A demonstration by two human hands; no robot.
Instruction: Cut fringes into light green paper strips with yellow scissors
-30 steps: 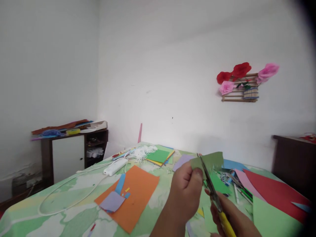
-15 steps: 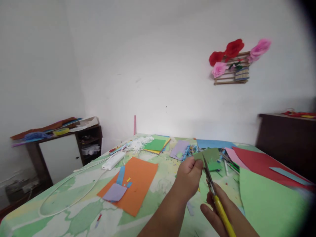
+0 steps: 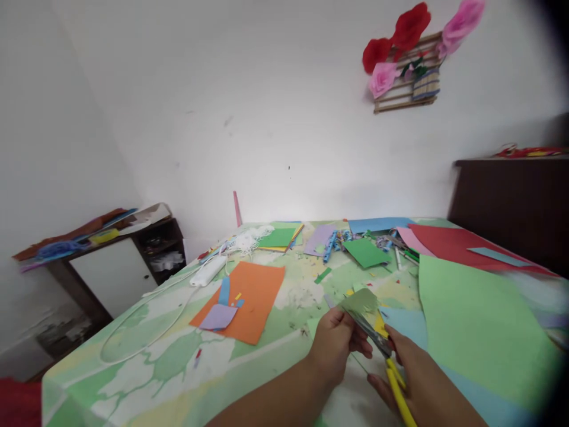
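My left hand (image 3: 336,341) pinches a small olive-green piece of paper (image 3: 360,301) just above the table's near edge. My right hand (image 3: 411,376) grips yellow-handled scissors (image 3: 386,356), whose blades reach up to the paper's lower edge beside my left thumb. Both hands are low at the frame's bottom centre-right. Whether the blades are cutting into the paper or lying against it is unclear.
The table (image 3: 146,350) has a green patterned cloth. On it lie an orange sheet (image 3: 253,290) with blue and lilac scraps, a large light-green sheet (image 3: 471,320), a red sheet (image 3: 462,246), a white power strip (image 3: 208,270) with cord, and pens. A dark cabinet (image 3: 511,201) stands right, a shelf unit (image 3: 115,261) left.
The camera tilted downward. Both hands, with paper and scissors, have dropped from chest height to just above the table near its front edge.
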